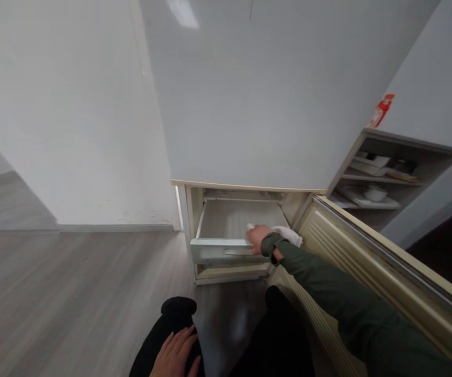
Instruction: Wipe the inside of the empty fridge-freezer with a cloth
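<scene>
The right hand (258,236) presses a crumpled white cloth (289,234), apparently gripped, against the pulled-out cream plastic freezer drawer (226,248) for wiping; the left hand (176,354) rests spread on the knee, steadying the crouch.

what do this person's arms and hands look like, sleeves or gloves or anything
Both hands are bare, with no gloves. The right hand comes out of a long dark green sleeve that ends in a snug ribbed cuff at the wrist. Only the left hand itself shows at the bottom edge; any sleeve on that side is out of view. No rings or watch can be made out.
</scene>
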A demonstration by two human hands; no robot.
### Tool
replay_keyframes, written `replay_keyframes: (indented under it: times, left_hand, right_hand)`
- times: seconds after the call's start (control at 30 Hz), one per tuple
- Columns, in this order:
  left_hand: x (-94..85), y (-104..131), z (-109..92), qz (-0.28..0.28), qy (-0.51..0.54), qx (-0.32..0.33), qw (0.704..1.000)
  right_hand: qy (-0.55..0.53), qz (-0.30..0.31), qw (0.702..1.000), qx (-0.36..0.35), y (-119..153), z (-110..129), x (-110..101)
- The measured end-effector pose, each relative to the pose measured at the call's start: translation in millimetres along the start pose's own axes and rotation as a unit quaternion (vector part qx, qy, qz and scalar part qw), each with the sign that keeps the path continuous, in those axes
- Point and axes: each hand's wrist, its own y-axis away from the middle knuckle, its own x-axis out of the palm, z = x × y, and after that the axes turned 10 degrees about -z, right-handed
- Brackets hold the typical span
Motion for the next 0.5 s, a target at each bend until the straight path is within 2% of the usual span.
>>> replay_keyframes:
  times: [0.1,0.23,0.37,0.5]
  left_hand:
    - [12.2,4,-3,-0.022,0.022,0.002,1.0]
    - [28.8,5,8,-0.038,0.083,-0.028,0.995]
    - [38.1,-12,16,-0.037,0.149,-0.158,0.976]
    - [37.5,-43,12,-0.043,0.233,-0.302,0.923]
  right_hand:
    - [-0.008,-0.004,1.0,0.003,11,7,5]
    - [-0.015,-0.015,1.0,0.015,17,10,4]
    - [-0.024,-0.007,1.0,-0.006,25,17,6]
    - [-0.045,0.002,0.999,-0.028,36,28,14]
